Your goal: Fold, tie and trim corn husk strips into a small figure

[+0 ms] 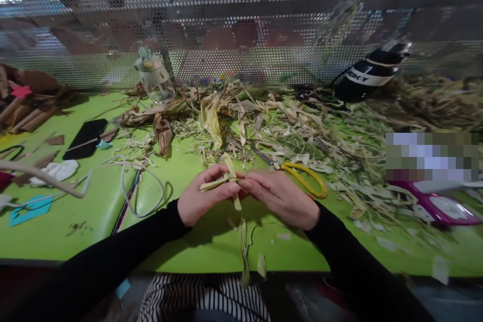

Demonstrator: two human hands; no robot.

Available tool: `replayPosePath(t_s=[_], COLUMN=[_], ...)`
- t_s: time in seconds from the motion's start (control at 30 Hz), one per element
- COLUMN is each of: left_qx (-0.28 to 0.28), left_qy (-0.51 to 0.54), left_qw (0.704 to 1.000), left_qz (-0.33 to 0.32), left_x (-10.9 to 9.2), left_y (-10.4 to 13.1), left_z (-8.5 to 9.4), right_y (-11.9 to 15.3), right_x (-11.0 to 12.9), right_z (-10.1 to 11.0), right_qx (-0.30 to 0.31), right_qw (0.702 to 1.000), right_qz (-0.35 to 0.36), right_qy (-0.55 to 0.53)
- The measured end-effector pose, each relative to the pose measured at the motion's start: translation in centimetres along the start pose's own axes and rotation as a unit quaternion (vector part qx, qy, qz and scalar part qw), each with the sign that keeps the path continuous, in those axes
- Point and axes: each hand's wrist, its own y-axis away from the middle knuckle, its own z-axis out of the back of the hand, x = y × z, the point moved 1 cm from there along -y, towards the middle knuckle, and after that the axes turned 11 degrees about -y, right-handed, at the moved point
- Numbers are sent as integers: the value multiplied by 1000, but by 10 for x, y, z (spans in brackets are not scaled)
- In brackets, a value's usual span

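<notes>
Over the front middle of the green table, my left hand (209,192) pinches a cross-shaped piece of folded corn husk (231,178). My right hand (281,196) meets it from the other side, its fingertips closed on the husk piece near its centre. One husk end points up, one points left and one hangs down between the hands. Below them, loose husk strips (244,251) lie at the table's front edge. Scissors with yellow handles (305,179) rest just behind my right hand, blades toward the back left.
Husk scraps (271,115) spread across the back and right. Behind stand a clear bottle (156,78) and a black bottle (368,75), before a perforated metal screen (226,25). At left lie a phone (86,138) and a white cable (162,186); a magenta-framed object (433,206) lies right.
</notes>
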Motion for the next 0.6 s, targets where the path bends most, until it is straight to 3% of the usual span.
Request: replayPosePath(t_s=[0.13, 0.27, 0.47, 0.53, 0.6], left_qx=[-6, 23, 66, 67, 52], left_qy=[33, 52, 53, 55, 67], left_qw=[999, 998, 995, 995, 994], left_qz=[21, 42, 48, 56, 71], left_x=[-3, -6, -15, -18, -18], left_y=[4, 8, 12, 11, 9], left_z=[-4, -6, -1, 1, 3], right_y=[-1, 0, 2, 1, 0], right_x=[3, 2, 2, 1, 0], right_z=[-3, 0, 4, 6, 7], right_qx=[26, 62, 85, 79, 22], right_qw=[998, 993, 989, 991, 995], right_qz=[51, 99, 117, 108, 97], right_qy=[1, -4, -8, -2, 20])
